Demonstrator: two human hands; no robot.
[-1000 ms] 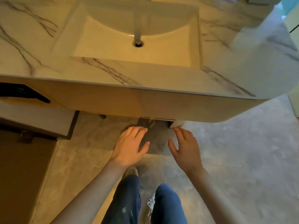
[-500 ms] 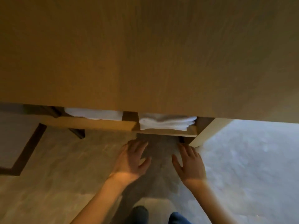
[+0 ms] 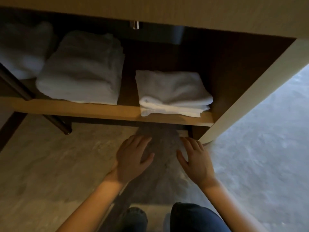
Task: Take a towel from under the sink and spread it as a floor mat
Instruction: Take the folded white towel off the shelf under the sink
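White folded towel (image 3: 172, 92) sits at the right end of the wooden shelf (image 3: 83, 108) under the vanity panel (image 3: 167, 7), up at the front lip. I see my left grip (image 3: 132, 158) and right grip (image 3: 195, 159) low over the floor (image 3: 50, 173) just below that shelf. Both wide, fingers straight, holding nothing, clear of the towel. Bigger towel stack (image 3: 83, 69) to its left; third stack (image 3: 21, 51) far left, dim.

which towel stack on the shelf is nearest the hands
The small flat stack at the right end of the shelf, just beyond the left hand and right hand. The bulkier pile sits left of it, a third pile farther left.
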